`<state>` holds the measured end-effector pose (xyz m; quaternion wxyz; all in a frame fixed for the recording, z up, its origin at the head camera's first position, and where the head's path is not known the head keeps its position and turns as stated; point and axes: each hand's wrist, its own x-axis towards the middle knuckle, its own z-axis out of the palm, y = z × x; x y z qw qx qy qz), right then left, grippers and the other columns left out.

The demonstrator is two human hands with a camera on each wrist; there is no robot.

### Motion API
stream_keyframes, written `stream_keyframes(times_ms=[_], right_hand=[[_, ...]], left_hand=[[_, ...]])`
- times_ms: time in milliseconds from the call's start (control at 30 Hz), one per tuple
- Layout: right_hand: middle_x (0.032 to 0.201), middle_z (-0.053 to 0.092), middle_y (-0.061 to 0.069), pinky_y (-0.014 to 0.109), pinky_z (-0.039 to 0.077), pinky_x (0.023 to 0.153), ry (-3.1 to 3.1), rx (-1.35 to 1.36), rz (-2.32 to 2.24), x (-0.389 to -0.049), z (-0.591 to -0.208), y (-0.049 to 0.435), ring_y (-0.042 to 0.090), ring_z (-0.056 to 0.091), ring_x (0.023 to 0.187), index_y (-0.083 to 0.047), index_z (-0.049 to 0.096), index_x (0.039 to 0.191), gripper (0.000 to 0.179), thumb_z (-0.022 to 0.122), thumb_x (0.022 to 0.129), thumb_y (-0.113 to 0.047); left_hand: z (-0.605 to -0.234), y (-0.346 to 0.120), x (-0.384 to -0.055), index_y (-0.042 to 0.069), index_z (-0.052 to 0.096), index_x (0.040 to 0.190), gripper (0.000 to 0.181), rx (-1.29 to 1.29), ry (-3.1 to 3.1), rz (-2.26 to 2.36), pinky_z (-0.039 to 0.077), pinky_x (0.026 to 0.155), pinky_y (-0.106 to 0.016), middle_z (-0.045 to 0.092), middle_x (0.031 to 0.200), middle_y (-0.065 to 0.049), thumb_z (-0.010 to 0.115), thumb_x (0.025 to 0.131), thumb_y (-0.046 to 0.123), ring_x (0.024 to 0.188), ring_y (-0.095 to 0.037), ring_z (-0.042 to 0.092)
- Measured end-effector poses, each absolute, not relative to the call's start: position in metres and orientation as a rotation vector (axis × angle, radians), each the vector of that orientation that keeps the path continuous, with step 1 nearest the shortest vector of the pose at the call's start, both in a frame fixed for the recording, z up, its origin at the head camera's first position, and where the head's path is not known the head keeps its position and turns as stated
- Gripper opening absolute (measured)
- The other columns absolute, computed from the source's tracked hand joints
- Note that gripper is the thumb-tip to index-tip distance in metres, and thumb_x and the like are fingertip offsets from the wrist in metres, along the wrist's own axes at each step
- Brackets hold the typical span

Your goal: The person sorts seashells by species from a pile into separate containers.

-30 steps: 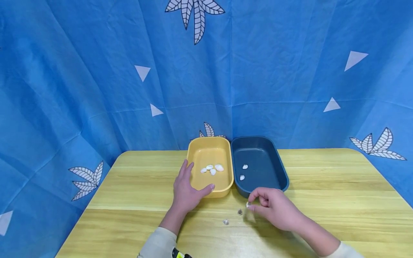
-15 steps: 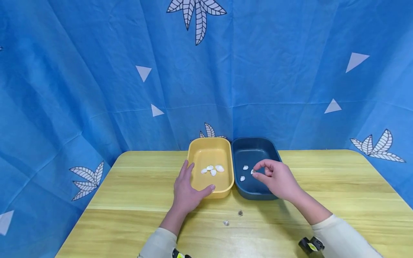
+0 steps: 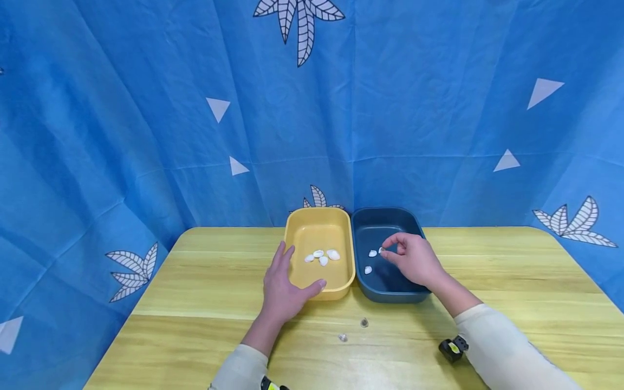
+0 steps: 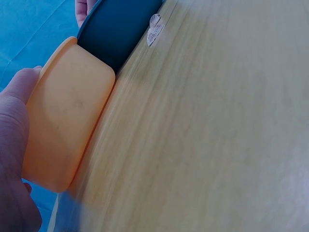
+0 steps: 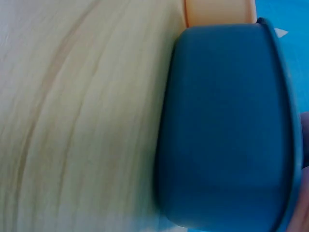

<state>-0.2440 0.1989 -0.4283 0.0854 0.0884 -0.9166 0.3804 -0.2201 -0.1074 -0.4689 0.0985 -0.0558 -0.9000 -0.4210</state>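
At the front left corner of a yellow tray (image 3: 319, 236), my left hand (image 3: 281, 290) rests with fingers spread and thumb over the near rim. Several white seashells (image 3: 323, 261) lie in that tray. My right hand (image 3: 414, 261) reaches into the dark blue tray (image 3: 382, 281) beside it. Thumb and index finger pinch a small white seashell (image 3: 381, 250) there. Two more seashells (image 3: 368, 270) lie on the blue tray's floor, left of these fingers. In the right wrist view the blue tray's wall (image 5: 222, 125) hides the pinched seashell.
Two small seashells, one greyish brown (image 3: 364, 322) and one pale (image 3: 343, 337), lie on the wooden table (image 3: 195, 303) in front of the trays. Both trays stand side by side near the table's back edge. A blue patterned curtain (image 3: 414, 108) hangs behind.
My right hand has carried its seashell from in front of the blue tray, over the near rim and into it. Over the last half second it moved slightly farther back. My left hand stays put.
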Motion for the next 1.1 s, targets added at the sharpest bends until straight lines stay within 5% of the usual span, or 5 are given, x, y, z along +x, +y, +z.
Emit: stream_keyframes(times_ms=[600,1100], right_hand=[[0.059,0.036,-0.003,0.032,0.034,0.052,-2.724,0.251,1.134,-0.249,-0.433,0.198,0.019,0.039,0.050,-0.002,0.071,0.103,0.020,0.079,0.086,-0.010],[0.058,0.027,-0.008,0.030,0.030,0.049,-2.669,0.324,1.241,-0.205,-0.418,0.187,0.012,0.028,0.045,-0.013,0.072,0.097,0.022,0.084,0.082,-0.023]], left_hand=[[-0.470,-0.107,-0.221,0.015,0.038,0.154,0.105,-0.176,-2.644,-1.259,0.027,0.109,-0.063,0.016,0.165,0.004,0.083,0.070,0.060,0.144,-0.037,0.024],[-0.470,-0.107,-0.221,0.016,0.038,0.154,0.105,-0.158,-2.659,-1.261,0.026,0.110,-0.061,0.015,0.165,0.006,0.084,0.070,0.058,0.145,-0.035,0.023]])
